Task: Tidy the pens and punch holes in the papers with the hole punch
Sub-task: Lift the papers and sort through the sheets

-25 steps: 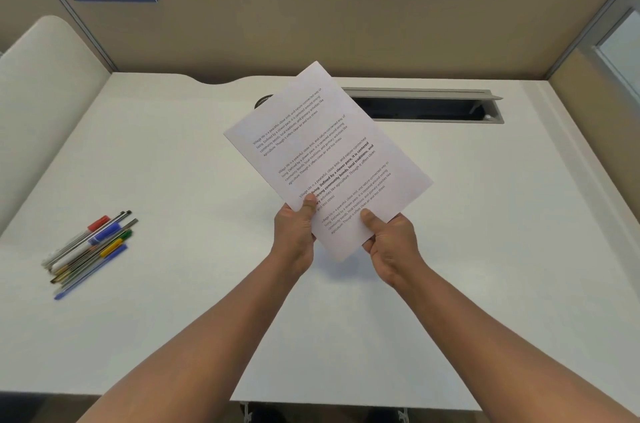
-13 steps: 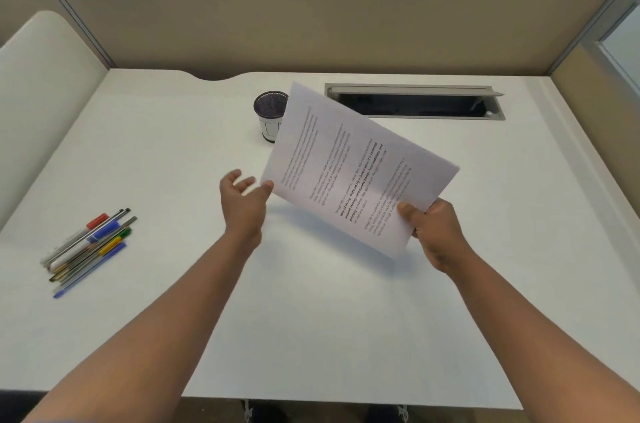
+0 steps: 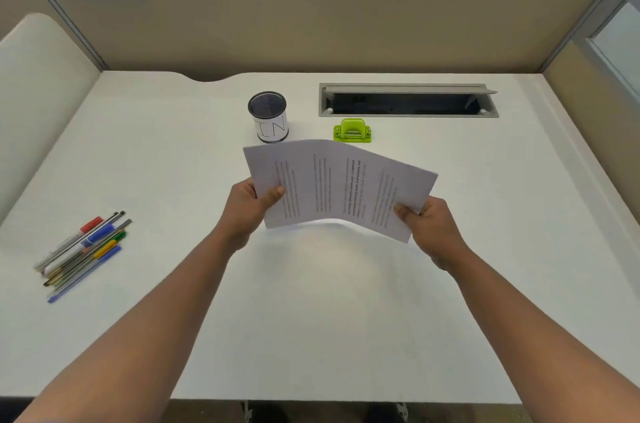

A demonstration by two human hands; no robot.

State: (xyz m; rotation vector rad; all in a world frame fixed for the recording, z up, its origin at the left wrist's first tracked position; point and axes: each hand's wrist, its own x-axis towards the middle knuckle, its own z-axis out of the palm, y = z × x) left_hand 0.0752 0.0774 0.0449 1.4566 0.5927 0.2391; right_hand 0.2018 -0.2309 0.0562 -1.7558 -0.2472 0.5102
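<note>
Both hands gripped papers (image 3: 332, 187): left hand (image 3: 247, 211) at left edge, right hand (image 3: 431, 228) at right. Light, floppy, bowed mid-sheet; we'd hold w/ edge support toward hole punch (image 3: 352, 131).

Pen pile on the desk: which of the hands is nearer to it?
Left. The left hand grips the papers' left edge, to the right of the pen pile. The right hand grips the opposite edge, farther right still.
</note>
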